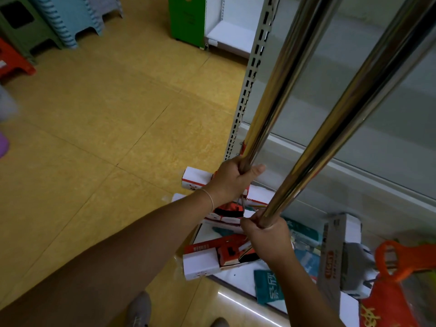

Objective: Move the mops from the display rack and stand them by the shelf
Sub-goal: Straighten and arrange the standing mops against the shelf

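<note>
Two mops are standing upright beside the shelf point(253, 67), their heads near its base. The left hand point(232, 179) is gripping the left mop pole point(280, 74); the right hand point(267, 239) is gripping the right mop pole point(349, 109). Stools point(47, 22) are sitting far left on the floor point(106, 119).

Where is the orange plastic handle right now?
Head view, bottom right: the orange handle lies on the low white shelf, right of the right hand.
</note>
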A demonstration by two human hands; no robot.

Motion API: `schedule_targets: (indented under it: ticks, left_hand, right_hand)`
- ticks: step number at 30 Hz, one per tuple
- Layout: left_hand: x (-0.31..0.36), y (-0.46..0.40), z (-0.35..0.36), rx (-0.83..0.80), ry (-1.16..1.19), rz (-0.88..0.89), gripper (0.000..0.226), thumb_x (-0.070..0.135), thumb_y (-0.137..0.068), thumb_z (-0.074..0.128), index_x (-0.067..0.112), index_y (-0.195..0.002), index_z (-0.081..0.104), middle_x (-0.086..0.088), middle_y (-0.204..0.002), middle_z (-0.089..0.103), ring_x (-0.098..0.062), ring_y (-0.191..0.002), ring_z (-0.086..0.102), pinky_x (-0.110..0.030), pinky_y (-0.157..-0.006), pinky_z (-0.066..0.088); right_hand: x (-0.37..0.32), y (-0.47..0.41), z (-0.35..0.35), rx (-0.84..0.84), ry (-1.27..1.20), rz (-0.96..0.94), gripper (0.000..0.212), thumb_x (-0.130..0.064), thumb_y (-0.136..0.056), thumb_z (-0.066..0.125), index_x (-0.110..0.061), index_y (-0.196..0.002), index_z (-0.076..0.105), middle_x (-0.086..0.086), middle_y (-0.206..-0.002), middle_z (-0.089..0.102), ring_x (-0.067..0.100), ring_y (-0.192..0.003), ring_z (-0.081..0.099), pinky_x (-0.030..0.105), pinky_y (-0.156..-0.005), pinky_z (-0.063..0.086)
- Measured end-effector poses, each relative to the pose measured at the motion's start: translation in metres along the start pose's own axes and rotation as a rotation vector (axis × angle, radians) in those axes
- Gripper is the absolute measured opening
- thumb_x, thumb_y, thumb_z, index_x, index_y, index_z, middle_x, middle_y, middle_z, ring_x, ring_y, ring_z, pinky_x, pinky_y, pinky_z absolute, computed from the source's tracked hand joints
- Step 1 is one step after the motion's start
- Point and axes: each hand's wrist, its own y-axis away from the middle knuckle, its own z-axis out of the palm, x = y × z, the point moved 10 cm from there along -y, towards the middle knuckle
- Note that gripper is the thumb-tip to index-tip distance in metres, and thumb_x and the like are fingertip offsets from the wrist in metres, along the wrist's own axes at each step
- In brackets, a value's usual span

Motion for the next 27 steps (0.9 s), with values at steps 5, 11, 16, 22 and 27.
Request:
schedule_targets:
  ticks: [5, 11, 16, 22, 27]
  left_hand:
    - [0.009, -0.015, 0.002, -0.065, -0.003, 0.027, 0.059, 0.041, -0.093, 0.057, -0.007, -0.065, 0.038, -0.032, -0.065, 0.041, -0.025, -0.057, 0.046, -0.039, -0.068, 0.048]
    - [0.005, -0.038, 0.004, -0.094, 0.002, 0.008, 0.053, 0.035, -0.094, 0.056, -0.002, -0.061, 0.039, -0.028, -0.062, 0.045, -0.036, -0.06, 0.054, -0.045, -0.082, 0.053]
    - [0.0, -0.056, 0.007, -0.114, -0.05, -0.03, 0.056, 0.053, -0.079, 0.053, 0.0, -0.065, 0.047, -0.011, -0.061, 0.046, -0.021, -0.054, 0.052, -0.046, -0.072, 0.055]
    - [-0.004, -0.063, 0.012, -0.089, -0.087, -0.08, 0.043, 0.062, -0.065, 0.047, 0.026, -0.042, 0.045, -0.008, -0.054, 0.049, -0.024, -0.054, 0.057, -0.048, -0.068, 0.056]
    - [-0.002, -0.06, 0.014, -0.112, -0.088, -0.116, 0.043, 0.065, -0.064, 0.045, 0.029, -0.04, 0.044, -0.002, -0.051, 0.048, -0.016, -0.052, 0.057, -0.04, -0.064, 0.054]
  right_hand:
    - [0.0, 0.001, 0.006, -0.021, 0.014, 0.006, 0.027, -0.027, -0.082, 0.068, -0.004, -0.067, 0.064, 0.008, -0.06, 0.064, 0.019, -0.056, 0.063, 0.023, -0.05, 0.052]
    - [-0.002, 0.001, 0.011, -0.034, -0.009, 0.008, 0.025, -0.024, -0.082, 0.067, -0.008, -0.064, 0.061, 0.003, -0.057, 0.061, 0.008, -0.048, 0.056, 0.014, -0.044, 0.044]
    - [-0.007, 0.0, 0.012, -0.013, -0.039, 0.008, 0.026, -0.025, -0.083, 0.068, -0.008, -0.064, 0.062, -0.002, -0.053, 0.06, 0.008, -0.049, 0.056, 0.014, -0.046, 0.045]
    - [-0.015, -0.003, 0.012, -0.017, -0.04, -0.006, 0.028, -0.023, -0.083, 0.065, -0.003, -0.065, 0.059, 0.001, -0.052, 0.058, 0.024, -0.058, 0.062, 0.035, -0.058, 0.053]
    - [-0.015, -0.003, 0.01, -0.02, -0.043, -0.003, 0.026, -0.025, -0.082, 0.067, -0.005, -0.067, 0.062, 0.002, -0.057, 0.062, 0.021, -0.059, 0.063, 0.035, -0.059, 0.054]
